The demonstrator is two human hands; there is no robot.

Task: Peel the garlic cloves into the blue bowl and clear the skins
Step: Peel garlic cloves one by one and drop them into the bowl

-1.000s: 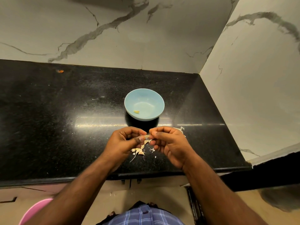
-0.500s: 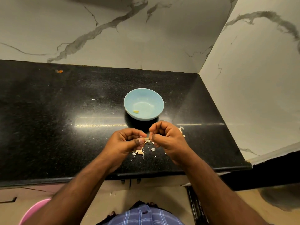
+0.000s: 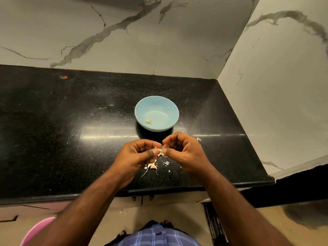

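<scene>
Hands meet at the middle of the head view, just above the near part of a black speckled stone worktop (image 3: 53, 139). The left hand (image 3: 140, 155) has its fingers curled in and its thumb pressed against a small pale garlic clove (image 3: 160, 150), which is held between the two hands. The right hand (image 3: 184, 153) is curled too, its thumb and forefinger pinching the other end of the clove. Most of the clove is hidden by the fingertips, so how much skin is left on it cannot be told.

Below the hands, on the worktop, lies a small scatter of pale papery garlic skins (image 3: 152, 166), partly covered by the left hand; a few loose flakes lie to the right of it, and one more shows beyond the right hand.

Just behind the hands stands a round light blue bowl (image 3: 142, 110), upright and apart from them. A small yellowish peeled piece (image 3: 148, 121) lies inside it, near the front left of its floor.

Beyond the worktop rise white marble-patterned walls with grey veins (image 3: 124, 41). At the bottom edge, a blue checked garment (image 3: 156, 237) and a pink round rim (image 3: 35, 231) are both cut off by the frame.
</scene>
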